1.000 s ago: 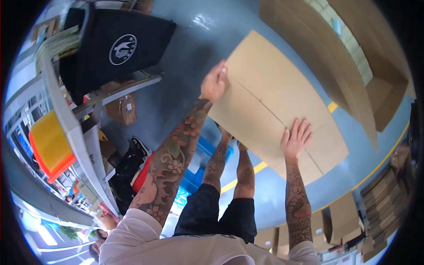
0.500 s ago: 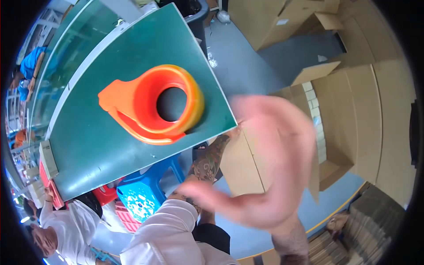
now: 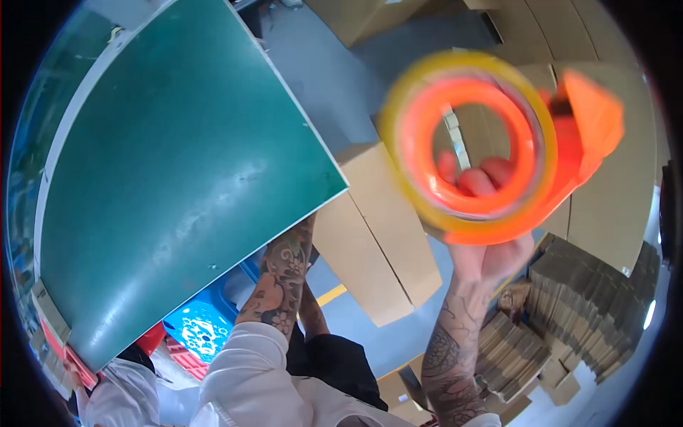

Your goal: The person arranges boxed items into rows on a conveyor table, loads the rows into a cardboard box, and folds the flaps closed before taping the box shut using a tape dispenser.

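My right hand (image 3: 498, 255) is raised on the right, closed around an orange tape dispenser (image 3: 594, 128) that carries a roll of yellow tape (image 3: 402, 135). Some of its fingertips show through the dispenser's round opening. The dispenser is held up in front of a large cardboard carton, clear of the table. My left forearm reaches up to the edge of the green table (image 3: 178, 142), and the hand beyond it is hidden there. Beside that edge lie the brown cardboard flaps (image 3: 377, 235) of the carton.
Small white boxes (image 3: 453, 128) show through the dispenser's opening. Flattened cardboard (image 3: 590, 306) is stacked at lower right. A blue stool (image 3: 203, 324) stands below the table, near a person in a white shirt (image 3: 124, 395). Another carton (image 3: 356, 18) stands at the top.
My right hand has taken the tape dispenser off the green table and carried it right, over the carton. The view has shifted, and my left hand stays hidden.
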The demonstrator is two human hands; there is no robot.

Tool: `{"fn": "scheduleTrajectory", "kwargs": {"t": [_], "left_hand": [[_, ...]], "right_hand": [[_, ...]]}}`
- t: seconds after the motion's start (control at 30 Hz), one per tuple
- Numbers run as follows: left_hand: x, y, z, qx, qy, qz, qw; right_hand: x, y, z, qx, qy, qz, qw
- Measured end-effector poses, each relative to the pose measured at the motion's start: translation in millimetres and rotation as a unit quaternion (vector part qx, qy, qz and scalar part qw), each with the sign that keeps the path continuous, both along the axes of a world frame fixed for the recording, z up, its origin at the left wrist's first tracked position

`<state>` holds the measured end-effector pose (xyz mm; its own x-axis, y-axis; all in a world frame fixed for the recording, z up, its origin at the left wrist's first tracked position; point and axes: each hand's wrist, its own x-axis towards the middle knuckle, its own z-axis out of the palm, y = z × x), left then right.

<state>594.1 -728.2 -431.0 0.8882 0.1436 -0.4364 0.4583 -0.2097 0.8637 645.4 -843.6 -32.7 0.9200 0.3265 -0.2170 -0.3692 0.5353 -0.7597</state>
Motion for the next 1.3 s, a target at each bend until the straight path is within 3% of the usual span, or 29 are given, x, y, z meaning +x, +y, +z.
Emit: {"fn": "scheduleTrajectory", "kwargs": {"t": [0.07,0.1,0.17,0.2,0.27,0.3,0.33,0.37,0.43,0.47,0.53,0.63,0.8,0.83,0.9,0.97,1.0,1.1,1.3], "left_hand": [[4.3,2.8,1.0,0.000,0.002,0.000,1.000],[5.4,3.7,-1.3,-0.003,-0.009,-0.004,1.000],[-6.0,-4.1,-13.4,-0.025,-0.051,-0.024,0.998],[-24.6,-13.9,2.0,-0.057,-0.004,-0.021,0.998],[0.0,-6.9,49.0,-0.094,0.050,0.009,0.994],[14.7,-3.7,25.3,0.025,-0.068,-0.018,0.997],[14.3,-2.2,-14.4,0.147,-0.184,-0.041,0.971],[7.0,-1.8,-22.0,0.084,-0.105,-0.044,0.990],[-18.1,-3.2,-15.1,-0.009,0.028,-0.025,0.999],[-17.4,-3.6,-8.7,-0.045,0.059,-0.005,0.997],[13.1,0.5,-1.5,-0.065,0.066,0.015,0.996],[-1.3,-0.1,2.7,-0.050,0.096,0.010,0.994],[1.7,-3.2,-5.8,-0.058,0.083,0.037,0.994],[-0.8,-1.6,-6.4,0.057,0.005,0.021,0.998],[-4.8,1.0,4.7,0.279,-0.149,-0.011,0.949],[-13.2,4.0,29.9,-0.012,0.023,0.093,0.995],[-19.3,5.0,44.0,-0.158,0.112,0.141,0.971],[-28.0,7.2,75.2,-0.247,0.197,0.036,0.948],[-24.7,1.8,63.7,-0.301,0.202,0.015,0.932]], "right_hand": [[5.5,-42.8,-31.1,0.221,0.108,-0.054,0.968],[4.2,-60.1,-49.2,0.330,0.157,-0.088,0.927],[1.5,-89.7,-99.0,0.372,0.191,-0.119,0.901],[-17.8,-108.4,-122.3,0.389,0.217,-0.145,0.883],[-58.7,-133.7,-160.8,0.258,0.254,-0.195,0.912],[-52.1,-133.9,-188.4,0.211,0.246,-0.197,0.925],[-39.6,-132.9,-218.3,0.257,0.206,-0.116,0.937],[-41.7,-137.5,-242.4,0.291,0.184,-0.041,0.938],[-82.5,-135.1,-252.3,0.201,0.209,0.010,0.957],[-74.4,-125.1,-250.6,0.080,0.216,0.013,0.973],[-54.6,-109.1,-274.7,-0.154,0.144,0.046,0.976],[-44.2,-96.3,-282.9,-0.273,0.115,0.168,0.940],[-45.5,-102.1,-311.4,-0.382,0.005,0.219,0.898],[-48.4,-102.9,-315.1,-0.392,-0.008,0.226,0.892],[-55.5,-107.2,-320.3,-0.372,-0.001,0.226,0.900],[-56.0,-114.8,-322.1,-0.371,-0.005,0.231,0.899],[-55.6,-115.5,-322.3,-0.377,-0.008,0.236,0.896],[-57.9,-115.6,-323.9,-0.362,0.000,0.234,0.902],[-55.8,-114.5,-319.8,-0.366,0.003,0.238,0.900]]}}
